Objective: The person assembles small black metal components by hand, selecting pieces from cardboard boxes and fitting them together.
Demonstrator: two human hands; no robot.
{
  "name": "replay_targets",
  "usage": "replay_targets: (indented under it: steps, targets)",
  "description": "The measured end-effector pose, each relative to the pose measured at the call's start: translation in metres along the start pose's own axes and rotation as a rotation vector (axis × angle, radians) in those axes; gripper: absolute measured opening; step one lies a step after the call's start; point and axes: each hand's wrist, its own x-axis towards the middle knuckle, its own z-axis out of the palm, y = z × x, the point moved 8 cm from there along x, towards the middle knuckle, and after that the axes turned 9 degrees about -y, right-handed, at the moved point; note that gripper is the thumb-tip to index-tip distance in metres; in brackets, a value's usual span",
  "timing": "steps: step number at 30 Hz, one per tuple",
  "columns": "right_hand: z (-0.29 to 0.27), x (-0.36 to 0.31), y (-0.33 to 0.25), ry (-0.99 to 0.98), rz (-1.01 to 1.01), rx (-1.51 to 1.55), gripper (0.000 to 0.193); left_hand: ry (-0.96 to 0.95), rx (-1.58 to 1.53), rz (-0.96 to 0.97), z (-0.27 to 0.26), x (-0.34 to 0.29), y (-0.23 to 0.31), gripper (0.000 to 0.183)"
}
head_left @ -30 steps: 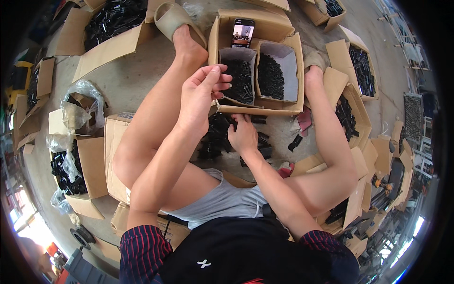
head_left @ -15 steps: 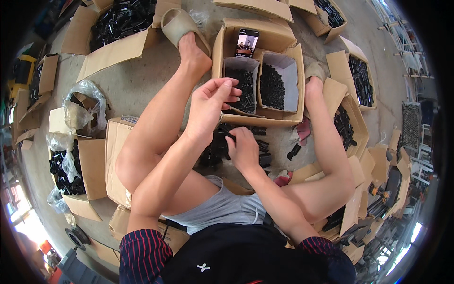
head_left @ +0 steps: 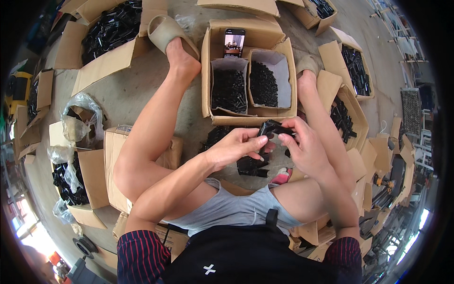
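A black, glossy, angled piece is held up between my two hands, just below the divided cardboard box. My left hand pinches its left end between thumb and fingers. My right hand grips the other end, fingers curled around it. Whether a smaller part sits in the left fingertips is hidden. Beneath the hands, on the floor between my legs, lie several similar black pieces. Inside the box, the left compartment holds small black parts, and the right one holds more small black bits.
A phone leans upright at the box's back. Open cartons of black pieces surround me: far left, left, right and far right. A red-and-white glove lies by my right thigh. Clear plastic bags drape the left carton.
My left hand has come down and right from above the box's left compartment. My right hand has risen rightward from the floor pile with the black piece, and both hands now hold it.
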Motion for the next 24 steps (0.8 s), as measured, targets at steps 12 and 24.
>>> replay_targets:
  steps: [12,24]
  targets:
    - [-0.01,0.012,-0.002,0.172,-0.121,0.07,0.029,0.315,-0.018,0.211,-0.037,-0.002,0.018,0.027]
    - [0.001,0.01,0.045,0.251,0.077,0.289,0.025,0.307,0.034,0.062,-0.031,0.004,-0.021,0.05]
